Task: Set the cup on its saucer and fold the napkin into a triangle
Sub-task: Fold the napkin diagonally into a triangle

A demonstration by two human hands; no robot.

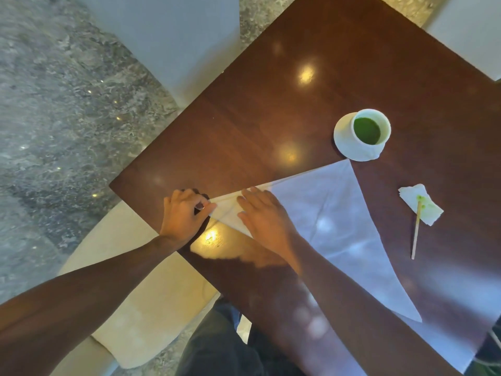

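Note:
A white cup (372,130) holding green liquid stands on its white saucer (343,139) at the right of the dark wooden table (271,104). A white napkin (339,213) lies flat in front of it as a large triangle, one tip pointing left. My left hand (184,215) pinches that left tip between thumb and fingers. Just to its right, my right hand (264,215) lies flat, palm down, pressing on the napkin, fingers together.
A small crumpled white tissue (421,204) with green stains lies at the right, a wooden stir stick (416,232) resting on it. Pale upholstered chairs (141,294) stand around the table; the near-left corner is close to my left hand.

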